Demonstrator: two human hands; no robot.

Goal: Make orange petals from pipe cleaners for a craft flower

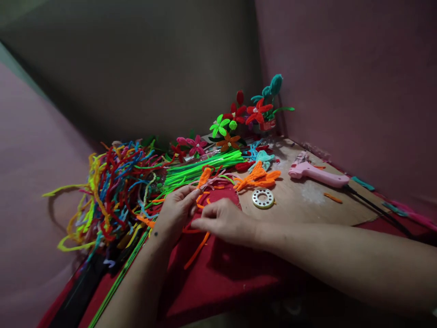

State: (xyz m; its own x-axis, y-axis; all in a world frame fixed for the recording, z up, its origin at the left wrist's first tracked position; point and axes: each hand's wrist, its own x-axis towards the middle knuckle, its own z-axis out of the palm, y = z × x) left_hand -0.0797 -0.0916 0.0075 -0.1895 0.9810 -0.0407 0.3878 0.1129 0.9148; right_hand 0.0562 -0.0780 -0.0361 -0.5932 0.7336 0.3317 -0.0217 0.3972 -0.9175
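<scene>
My left hand point(179, 205) is closed in a pinch, and a bent loop of orange pipe cleaner point(205, 176) sticks up past its fingertips. To its right, my right hand point(223, 221) is also closed, thumb against the curled fingers. An orange strand point(197, 253) hangs below the right fingers and trails over the red cloth point(218, 282). The exact grip point is hidden by the fingers. Beyond the right hand lie orange pipe-cleaner petals point(259, 176) and a pale round disc with holes point(262, 199).
On the left a tangled heap of coloured pipe cleaners point(112, 187) stands beside a bundle of green ones point(205, 168). Finished pipe-cleaner flowers point(258, 110) line the back. A pink glue gun point(319, 174) with a black cord rests on the brown board point(290, 212).
</scene>
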